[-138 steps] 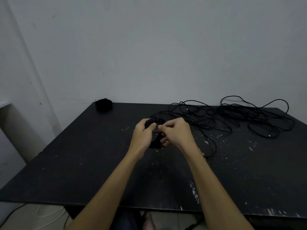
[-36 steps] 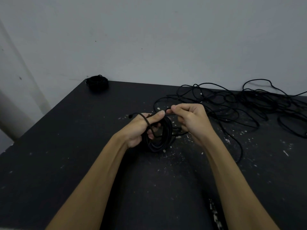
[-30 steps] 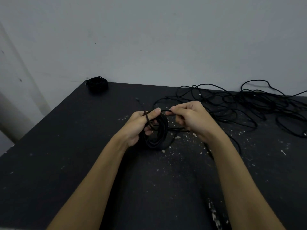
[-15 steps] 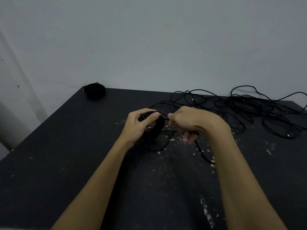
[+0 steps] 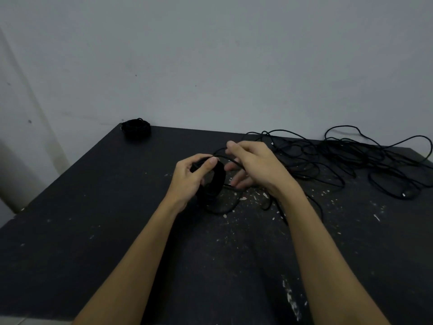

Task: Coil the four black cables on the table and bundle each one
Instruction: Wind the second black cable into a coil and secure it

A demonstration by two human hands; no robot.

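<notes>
From the head view I see the left hand (image 5: 189,179) with its fingers (image 5: 208,164) wrapped around a half-wound coil (image 5: 214,184) held upright just above the dark surface (image 5: 93,231). The right hand (image 5: 255,165) pinches the coil's loose strand (image 5: 230,160) just beside it. Right of those fingers lies a tangle of cables (image 5: 351,160); far left sits a finished bundle (image 5: 136,128).

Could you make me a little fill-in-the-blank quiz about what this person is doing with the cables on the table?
1. The coil being wound is gripped by the ____ hand.
2. A finished bundle sits at the table's far ____ corner.
3. The right hand guides a strand onto the coil, pinched in its ____.
4. The loose cables lie tangled on the ____ side of the table.

Missing words: left; left; fingers; right
</notes>
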